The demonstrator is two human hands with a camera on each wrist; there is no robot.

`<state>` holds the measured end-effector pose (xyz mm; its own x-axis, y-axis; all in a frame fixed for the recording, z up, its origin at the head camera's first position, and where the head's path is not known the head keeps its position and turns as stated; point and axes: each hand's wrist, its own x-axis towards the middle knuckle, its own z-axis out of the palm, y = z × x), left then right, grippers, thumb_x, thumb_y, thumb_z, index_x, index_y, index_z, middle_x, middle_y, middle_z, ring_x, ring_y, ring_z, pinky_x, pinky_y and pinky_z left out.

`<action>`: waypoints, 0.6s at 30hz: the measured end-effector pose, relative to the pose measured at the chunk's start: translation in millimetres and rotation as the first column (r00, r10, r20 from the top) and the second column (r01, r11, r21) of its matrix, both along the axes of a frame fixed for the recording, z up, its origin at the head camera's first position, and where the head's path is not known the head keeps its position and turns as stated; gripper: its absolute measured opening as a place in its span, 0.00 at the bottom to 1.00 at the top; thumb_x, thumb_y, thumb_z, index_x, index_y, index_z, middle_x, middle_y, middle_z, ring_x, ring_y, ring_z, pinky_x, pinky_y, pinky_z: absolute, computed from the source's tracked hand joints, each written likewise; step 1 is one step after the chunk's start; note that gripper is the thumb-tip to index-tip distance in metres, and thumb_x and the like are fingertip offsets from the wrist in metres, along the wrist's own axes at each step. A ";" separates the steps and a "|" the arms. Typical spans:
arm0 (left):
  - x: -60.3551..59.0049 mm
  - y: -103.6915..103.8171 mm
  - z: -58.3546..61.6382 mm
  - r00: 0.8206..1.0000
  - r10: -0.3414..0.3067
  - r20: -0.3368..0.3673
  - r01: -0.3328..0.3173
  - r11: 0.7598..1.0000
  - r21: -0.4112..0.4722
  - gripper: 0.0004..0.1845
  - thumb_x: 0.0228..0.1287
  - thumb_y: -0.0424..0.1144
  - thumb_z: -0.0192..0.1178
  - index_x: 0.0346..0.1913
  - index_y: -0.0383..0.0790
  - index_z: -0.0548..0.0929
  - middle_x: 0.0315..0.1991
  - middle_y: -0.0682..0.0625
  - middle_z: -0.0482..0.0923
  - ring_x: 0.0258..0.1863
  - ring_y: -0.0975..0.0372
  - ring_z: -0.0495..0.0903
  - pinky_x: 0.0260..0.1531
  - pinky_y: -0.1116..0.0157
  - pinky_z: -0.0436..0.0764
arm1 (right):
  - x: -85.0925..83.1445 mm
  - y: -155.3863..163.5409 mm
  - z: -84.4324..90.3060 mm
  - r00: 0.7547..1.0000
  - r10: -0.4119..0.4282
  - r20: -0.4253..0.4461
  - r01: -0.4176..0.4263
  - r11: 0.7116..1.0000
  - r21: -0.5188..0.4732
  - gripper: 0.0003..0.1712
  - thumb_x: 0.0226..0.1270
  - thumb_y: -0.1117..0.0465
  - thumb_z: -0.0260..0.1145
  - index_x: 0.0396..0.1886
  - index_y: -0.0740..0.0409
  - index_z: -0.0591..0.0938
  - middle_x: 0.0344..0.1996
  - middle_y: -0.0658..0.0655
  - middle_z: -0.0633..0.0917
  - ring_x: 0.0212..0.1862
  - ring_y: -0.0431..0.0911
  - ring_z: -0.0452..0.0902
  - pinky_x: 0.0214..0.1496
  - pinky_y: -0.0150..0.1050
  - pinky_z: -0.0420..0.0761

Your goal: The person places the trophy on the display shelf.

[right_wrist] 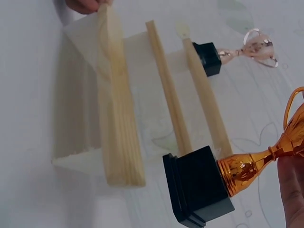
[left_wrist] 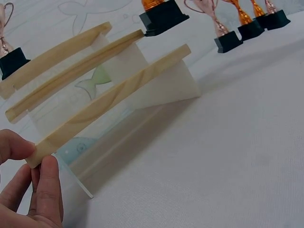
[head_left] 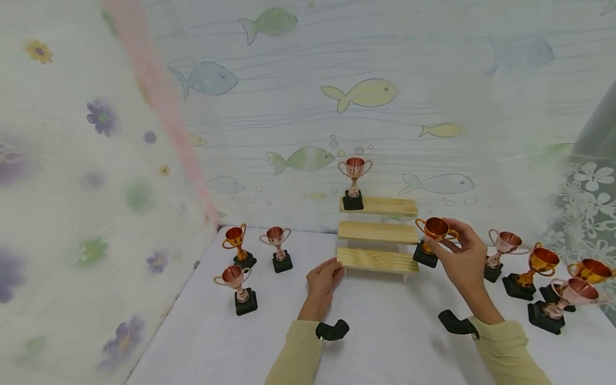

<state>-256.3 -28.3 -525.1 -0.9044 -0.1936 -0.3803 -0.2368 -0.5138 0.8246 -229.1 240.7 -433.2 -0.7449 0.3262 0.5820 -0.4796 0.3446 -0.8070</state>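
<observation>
My left hand (head_left: 323,279) pinches the left end of the lowest step on a three-step wooden stand (head_left: 377,260). In the left wrist view, thumb and fingers (left_wrist: 47,190) press on that board's corner from either side. My right hand (head_left: 463,255) holds a gold trophy cup (head_left: 436,229) by its bowl, off the table, just right of the stand. Its black base (right_wrist: 202,187) hangs near the steps' right ends in the right wrist view. A rose-gold trophy cup (head_left: 354,169) stands upright at the left end of the top step.
On the table's left stand a gold trophy (head_left: 235,237) and two rose-gold ones (head_left: 276,237). Several more trophies, gold (head_left: 543,262) and rose-gold (head_left: 577,292), cluster at the right. A fish-print curtain (head_left: 289,96) hangs behind the white table (head_left: 385,331).
</observation>
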 end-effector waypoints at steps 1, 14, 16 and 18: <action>0.3 -0.2 0.6 1.000 0.000 -0.002 0.000 1.000 -0.001 0.18 0.60 0.24 0.66 0.54 0.23 0.83 0.46 0.38 0.84 0.39 0.61 0.84 0.45 0.67 0.87 | -0.5 -0.9 0.6 1.000 0.002 0.002 -0.002 1.000 -0.001 0.31 0.50 0.80 0.76 0.57 0.71 0.80 0.46 0.38 0.82 0.47 0.32 0.80 0.47 0.18 0.81; 2.4 0.3 2.5 1.000 -0.004 -0.015 0.004 1.000 -0.006 0.18 0.61 0.24 0.65 0.55 0.22 0.82 0.46 0.38 0.83 0.39 0.61 0.84 0.45 0.68 0.87 | -5.6 -8.7 12.3 0.999 0.047 0.003 -0.047 0.999 0.000 0.31 0.52 0.78 0.77 0.59 0.69 0.80 0.47 0.40 0.82 0.47 0.35 0.79 0.47 0.19 0.81; 2.8 0.5 3.3 1.000 -0.007 -0.022 0.007 1.000 -0.007 0.18 0.62 0.24 0.64 0.55 0.22 0.82 0.45 0.39 0.83 0.39 0.61 0.84 0.45 0.68 0.87 | -7.0 -10.4 15.8 0.998 0.069 -0.008 -0.069 0.998 -0.008 0.31 0.52 0.79 0.76 0.59 0.69 0.80 0.47 0.41 0.82 0.47 0.36 0.80 0.47 0.20 0.82; 3.5 0.3 3.9 0.999 -0.011 -0.036 0.011 1.000 -0.007 0.18 0.62 0.24 0.64 0.55 0.22 0.81 0.45 0.38 0.83 0.39 0.61 0.84 0.45 0.68 0.87 | -8.6 -12.2 20.3 0.995 0.097 -0.021 -0.098 0.995 -0.017 0.31 0.53 0.79 0.75 0.59 0.69 0.80 0.47 0.42 0.82 0.47 0.37 0.80 0.48 0.21 0.82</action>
